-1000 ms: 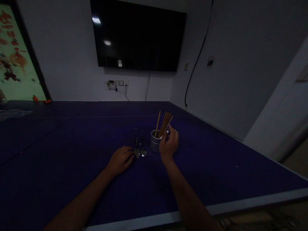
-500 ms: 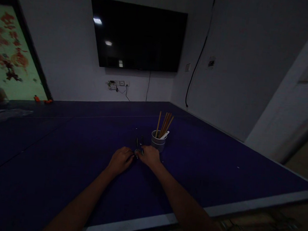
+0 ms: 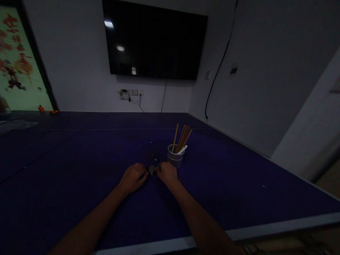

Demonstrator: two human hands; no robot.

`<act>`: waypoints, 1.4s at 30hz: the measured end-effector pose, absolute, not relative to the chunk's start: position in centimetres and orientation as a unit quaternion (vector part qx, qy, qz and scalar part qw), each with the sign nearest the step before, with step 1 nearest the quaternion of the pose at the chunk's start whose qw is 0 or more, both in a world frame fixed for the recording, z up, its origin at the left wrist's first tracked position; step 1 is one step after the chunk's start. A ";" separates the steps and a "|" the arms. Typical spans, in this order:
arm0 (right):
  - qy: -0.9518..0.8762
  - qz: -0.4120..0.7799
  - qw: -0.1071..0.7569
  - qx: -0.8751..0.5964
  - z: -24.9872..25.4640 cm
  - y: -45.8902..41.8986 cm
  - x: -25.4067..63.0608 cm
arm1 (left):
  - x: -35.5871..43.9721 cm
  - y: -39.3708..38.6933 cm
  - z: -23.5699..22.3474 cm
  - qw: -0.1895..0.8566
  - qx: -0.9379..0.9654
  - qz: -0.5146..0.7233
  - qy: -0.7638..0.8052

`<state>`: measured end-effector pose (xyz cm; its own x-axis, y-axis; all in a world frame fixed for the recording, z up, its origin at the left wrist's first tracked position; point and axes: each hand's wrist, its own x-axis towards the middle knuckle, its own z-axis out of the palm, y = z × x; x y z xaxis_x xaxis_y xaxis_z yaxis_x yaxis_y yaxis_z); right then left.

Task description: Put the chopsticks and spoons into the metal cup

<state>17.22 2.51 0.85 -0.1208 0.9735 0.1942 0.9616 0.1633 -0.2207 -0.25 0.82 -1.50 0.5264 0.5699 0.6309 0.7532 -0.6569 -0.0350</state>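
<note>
Between my two hands, on the dark blue tabletop [image 3: 151,205], is a small tool [image 3: 151,169] with a grey metal head towards me and two thin dark prongs or handles pointing away; it resembles pliers, but dimness hides its exact kind. My left hand [image 3: 133,178] rests on the table with its fingers curled and pinched at the tool's left side. From the right, my right hand [image 3: 167,173] closes its thumb and fingers at the tool's other side. Its fingertips are partly hidden. Just behind my right hand stands a grey cup [image 3: 175,157] of wooden sticks [image 3: 182,138] and a white-handled item [image 3: 182,149].
A large dark television [image 3: 156,43] hangs above wall sockets [image 3: 131,93]. Clear plastic wrapping [image 3: 9,126] and small orange objects [image 3: 42,108] lie at the far left. A black cable [image 3: 220,64] hangs in the right corner. The table's pale edge [image 3: 147,249] runs close to me.
My right hand has shifted slightly right, and its thumb has drawn back from the tool. More of the grey head shows between my hands. My left hand stays nearly still.
</note>
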 end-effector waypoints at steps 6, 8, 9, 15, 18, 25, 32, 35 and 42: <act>-0.740 0.044 0.146 -0.655 0.6 2.7 17.1 | -0.1 0.5 -1.0 0.125 -0.865 -0.267 -0.406; -0.737 0.051 0.147 -0.657 0.6 2.8 17.0 | -0.1 0.4 -0.9 0.119 -0.865 -0.263 -0.411; -0.736 0.053 0.150 -0.658 0.5 2.8 17.0 | -0.1 0.3 -0.9 0.117 -0.865 -0.262 -0.411; -0.719 0.066 0.177 -0.669 0.5 3.1 17.1 | -0.2 0.5 -1.1 0.112 -0.866 -0.270 -0.405; -0.717 0.072 0.192 -0.666 0.3 3.2 17.2 | -0.2 0.6 -1.3 0.116 -0.865 -0.269 -0.408; -0.719 0.074 0.236 -0.650 0.4 3.1 17.3 | -0.4 0.6 -1.3 0.111 -0.862 -0.267 -0.416; -0.759 0.093 0.293 -0.574 1.2 2.7 17.0 | -0.2 0.3 -1.1 0.067 -0.808 -0.318 -0.491; -0.786 0.085 0.299 -0.535 1.6 2.2 16.6 | -0.2 0.2 -1.1 0.043 -0.795 -0.339 -0.501; -0.826 0.056 0.290 -0.481 2.1 1.2 16.3 | -0.4 0.4 -1.2 0.083 -0.813 -0.335 -0.469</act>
<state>16.32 1.25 2.13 -0.3694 0.8261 0.4255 0.7615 0.5315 -0.3709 -0.44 0.41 -1.20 0.3365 0.7070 0.6220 0.8182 -0.5465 0.1785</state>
